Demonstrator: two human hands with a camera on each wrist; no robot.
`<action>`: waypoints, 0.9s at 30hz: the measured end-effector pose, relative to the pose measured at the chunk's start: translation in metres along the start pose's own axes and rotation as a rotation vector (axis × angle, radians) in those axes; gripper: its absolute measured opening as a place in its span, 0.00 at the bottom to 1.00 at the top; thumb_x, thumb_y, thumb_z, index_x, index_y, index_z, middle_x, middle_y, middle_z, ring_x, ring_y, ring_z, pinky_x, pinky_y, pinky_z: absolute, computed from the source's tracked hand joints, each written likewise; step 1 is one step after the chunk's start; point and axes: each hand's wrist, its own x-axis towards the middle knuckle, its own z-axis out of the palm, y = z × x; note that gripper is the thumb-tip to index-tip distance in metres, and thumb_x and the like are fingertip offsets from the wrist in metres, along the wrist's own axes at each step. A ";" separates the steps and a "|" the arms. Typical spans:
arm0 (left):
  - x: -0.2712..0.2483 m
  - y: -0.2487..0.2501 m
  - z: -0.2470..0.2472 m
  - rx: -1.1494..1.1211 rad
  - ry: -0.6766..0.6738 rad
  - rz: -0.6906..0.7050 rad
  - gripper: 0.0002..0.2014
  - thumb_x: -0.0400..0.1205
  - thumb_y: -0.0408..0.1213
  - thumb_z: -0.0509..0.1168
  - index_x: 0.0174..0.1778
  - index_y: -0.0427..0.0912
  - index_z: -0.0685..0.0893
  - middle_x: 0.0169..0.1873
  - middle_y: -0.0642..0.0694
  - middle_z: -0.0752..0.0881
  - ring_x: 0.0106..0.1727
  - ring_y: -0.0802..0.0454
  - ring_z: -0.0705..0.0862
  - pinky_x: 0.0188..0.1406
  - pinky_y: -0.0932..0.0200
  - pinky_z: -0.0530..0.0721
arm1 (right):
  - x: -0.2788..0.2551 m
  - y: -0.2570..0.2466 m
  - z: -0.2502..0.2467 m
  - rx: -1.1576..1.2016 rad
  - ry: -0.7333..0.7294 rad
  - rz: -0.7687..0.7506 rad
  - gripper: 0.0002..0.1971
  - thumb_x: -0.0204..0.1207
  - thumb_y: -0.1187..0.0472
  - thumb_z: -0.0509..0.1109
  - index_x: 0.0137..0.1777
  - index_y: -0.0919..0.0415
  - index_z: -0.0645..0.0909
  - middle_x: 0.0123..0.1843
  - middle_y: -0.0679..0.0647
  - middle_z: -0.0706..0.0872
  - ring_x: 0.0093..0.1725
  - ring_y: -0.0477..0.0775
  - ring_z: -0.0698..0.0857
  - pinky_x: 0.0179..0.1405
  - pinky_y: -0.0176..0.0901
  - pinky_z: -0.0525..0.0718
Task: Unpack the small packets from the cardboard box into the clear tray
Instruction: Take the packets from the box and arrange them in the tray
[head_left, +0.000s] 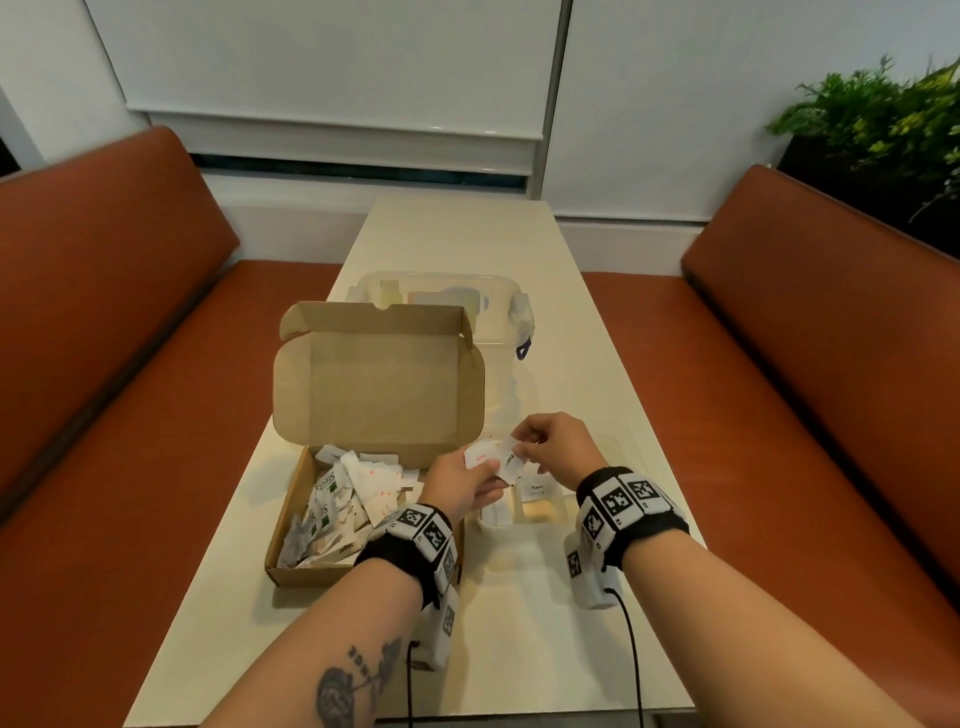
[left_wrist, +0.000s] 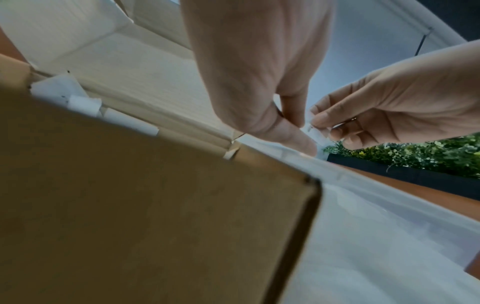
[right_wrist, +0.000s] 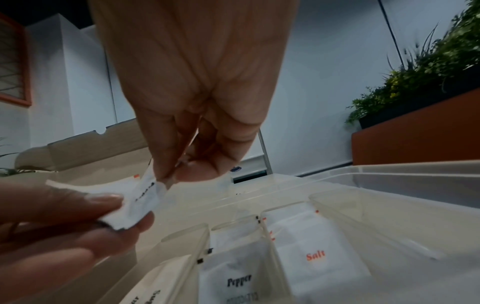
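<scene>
Packets (head_left: 493, 460) pinched between both hands, over clear tray (head_left: 558, 512).
Left hand (head_left: 460, 486) grips at 7 o'clock; right hand (head_left: 553, 441) pinches pepper packet (right_wrist: 146, 202) at 2 o'clock.

"Pepper" was on a tray packet (right_wrist: 235, 275) | "Salt" on its neighbour (right_wrist: 315, 256) | "Stevia" on box sachets (head_left: 326, 480)

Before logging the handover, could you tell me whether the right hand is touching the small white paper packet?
Touching: the right wrist view shows the right hand pinching the white packet's top edge.
</scene>
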 end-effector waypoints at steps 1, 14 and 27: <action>-0.002 0.000 0.001 -0.002 -0.011 0.004 0.14 0.84 0.26 0.63 0.65 0.34 0.78 0.38 0.41 0.88 0.29 0.57 0.89 0.34 0.65 0.89 | -0.001 0.001 -0.001 0.019 0.007 -0.005 0.07 0.74 0.70 0.71 0.51 0.66 0.85 0.38 0.58 0.85 0.34 0.50 0.81 0.32 0.32 0.82; -0.004 -0.006 0.009 -0.042 0.153 0.129 0.07 0.85 0.31 0.61 0.56 0.34 0.82 0.39 0.42 0.87 0.39 0.53 0.87 0.37 0.67 0.86 | 0.005 0.008 -0.015 -0.209 0.033 0.060 0.11 0.76 0.65 0.69 0.31 0.62 0.79 0.26 0.51 0.74 0.28 0.49 0.72 0.28 0.35 0.70; -0.002 -0.008 0.001 -0.013 0.135 0.118 0.09 0.85 0.30 0.62 0.57 0.30 0.81 0.38 0.44 0.87 0.38 0.55 0.86 0.33 0.72 0.86 | 0.015 0.004 -0.002 -0.768 -0.266 0.101 0.14 0.79 0.71 0.62 0.60 0.66 0.84 0.61 0.62 0.85 0.60 0.62 0.84 0.59 0.44 0.81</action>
